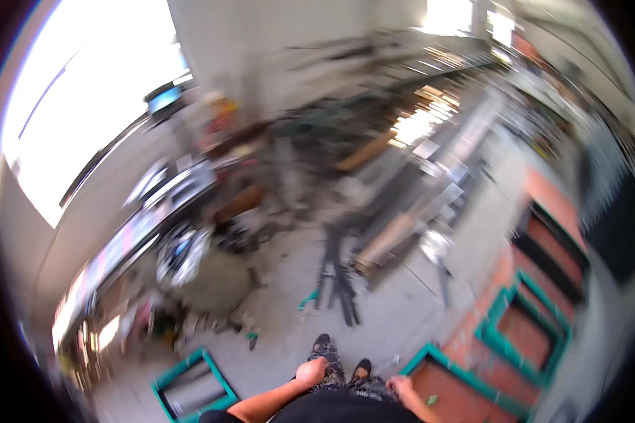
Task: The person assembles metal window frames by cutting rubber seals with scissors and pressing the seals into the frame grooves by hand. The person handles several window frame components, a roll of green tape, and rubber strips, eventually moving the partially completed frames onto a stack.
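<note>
My left hand (312,372) hangs in front of my body, its fingers curled into a loose fist with nothing visible in it. Lower right of it, my right hand (401,386) is also curled, somewhat blurred, and no held object shows. Closest to the right hand is a teal rectangular frame (466,381) lying on a reddish-brown surface; whether the hand touches it I cannot tell. Another teal frame (199,384) lies on the floor left of my left forearm. My shoes and patterned trousers show between the hands.
Farther right lie a teal frame with a crossbar (523,326) and a black frame (552,248). Long metal bars (416,218) stretch ahead across the floor. A cluttered bench (144,229) runs along the left under a bright window, with a rounded sack-like bundle (215,282) beside it.
</note>
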